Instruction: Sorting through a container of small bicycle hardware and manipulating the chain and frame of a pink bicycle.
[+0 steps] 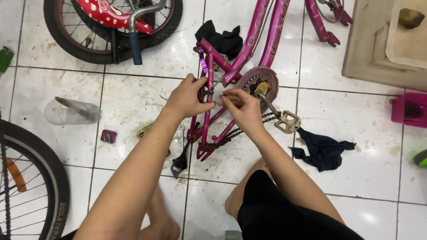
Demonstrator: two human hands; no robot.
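A pink child's bicycle frame (267, 35) lies on the white tiled floor, without a rear wheel. My left hand (187, 98) grips the frame's rear stays near the seat tube. My right hand (240, 106) pinches a small part beside it, just left of the pink chainguard disc (258, 82). What the fingers pinch is too small to tell. The loose chain (235, 133) hangs below my right wrist. A crank with a pale pedal (288, 122) sticks out to the right. The rear dropouts (202, 153) point toward me.
A small wheel with a red seat and blue grip (111, 26) lies at top left. A large black tyre (40, 178) sits at lower left. A clear plastic jug (71, 112), dark rags (322, 151) (221, 39), a pink box (409, 110) and a beige step (382, 44) surround me.
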